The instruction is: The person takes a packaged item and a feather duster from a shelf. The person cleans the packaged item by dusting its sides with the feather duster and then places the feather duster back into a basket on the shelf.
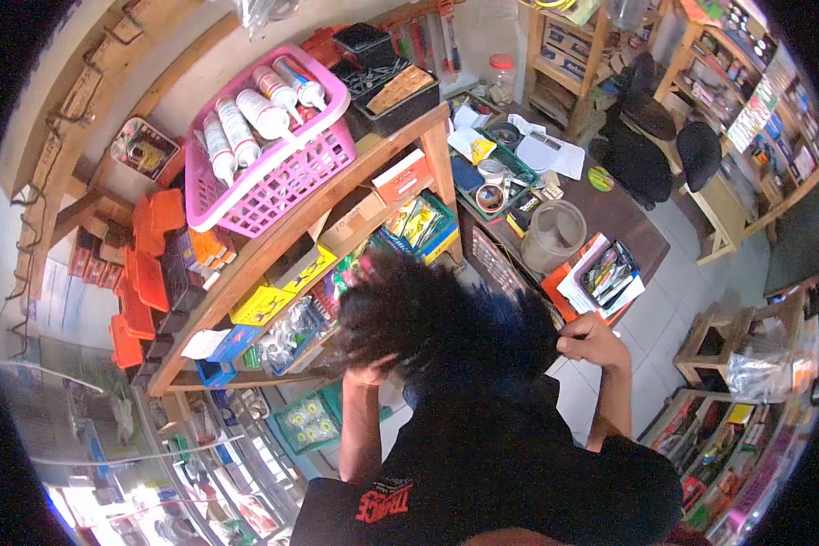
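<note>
A bushy black feather duster [446, 318] with a bluish sheen is up in front of my chest, between my two hands. My left hand [370, 371] is closed at its left end, with most of the fingers hidden by the feathers. At the right end my right hand [593, 342] is closed, thumb and fingers pinched together at the feather tips. No handle shows. Beyond the duster, a wooden shelf unit [291, 232] carries boxes and small packets.
On the shelf top stands a pink basket [278, 187] with several sealant tubes. A black bin of screws [391, 86] is beside it. Right of it, a dark table [619, 214] bears papers, tape and a clear plastic tub [552, 235]. Glass display shelving [136, 455] is at lower left.
</note>
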Available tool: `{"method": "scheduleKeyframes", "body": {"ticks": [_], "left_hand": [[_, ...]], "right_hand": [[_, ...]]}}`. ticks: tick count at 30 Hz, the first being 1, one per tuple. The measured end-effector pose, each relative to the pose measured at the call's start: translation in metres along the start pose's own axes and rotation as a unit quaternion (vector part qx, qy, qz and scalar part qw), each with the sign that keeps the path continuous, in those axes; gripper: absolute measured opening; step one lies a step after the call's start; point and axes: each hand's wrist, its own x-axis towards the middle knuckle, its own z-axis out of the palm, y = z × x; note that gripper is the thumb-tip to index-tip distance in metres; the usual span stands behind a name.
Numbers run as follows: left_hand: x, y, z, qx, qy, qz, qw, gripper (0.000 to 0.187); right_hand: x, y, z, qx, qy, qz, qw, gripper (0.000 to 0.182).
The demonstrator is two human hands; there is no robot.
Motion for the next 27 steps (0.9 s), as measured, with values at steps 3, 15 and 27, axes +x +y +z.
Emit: {"method": "scheduleKeyframes", "body": {"ticks": [3,15,27], "left_hand": [[-0.002,0.001,-0.005,0.032,0.028,0.02,0.999,0.049],[0.03,0.015,0.053,0.388,0.15,0.116,0.902,0.057],[0.014,0.017,0.036,0.592,0.145,0.322,0.724,0.048]], "right_hand": [[0.0,0.01,0.02,0.014,0.003,-0.023,1.0,0.037],[0.016,-0.002,0.072,0.025,0.177,0.052,0.982,0.04],[0.007,-0.007,0.075,-0.074,0.15,0.028,0.986,0.038]]}}
